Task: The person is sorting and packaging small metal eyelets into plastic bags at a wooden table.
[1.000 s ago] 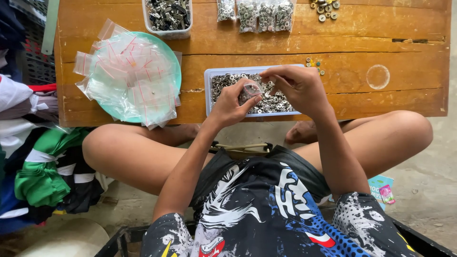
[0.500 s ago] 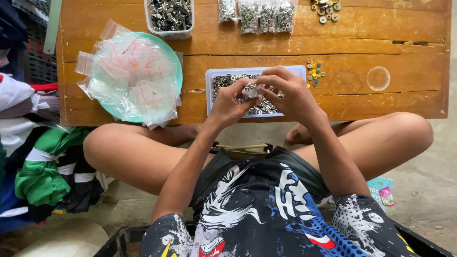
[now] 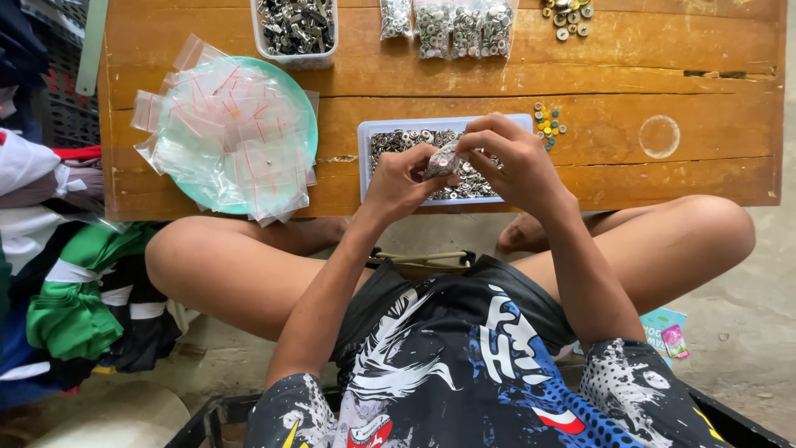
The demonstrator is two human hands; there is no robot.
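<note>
Now both hands are pinched on the small bag [image 3: 444, 160] of metal bits over the tray [image 3: 365, 158]: the left hand [image 3: 404, 181] hasn't shifted, while the right hand [image 3: 507, 158] has closed in from the tray's right end.

wood table [image 3: 680, 75]: trays [image 3: 377, 133], bags [image 3: 464, 25], plate [image 3: 308, 116]

Centre of frame: left hand [image 3: 404, 181] and right hand [image 3: 507, 155] pinch a small clear plastic bag of metal parts [image 3: 444, 161] above a shallow white tray of silver rings [image 3: 377, 133] on the wooden worktop [image 3: 630, 75].
</note>
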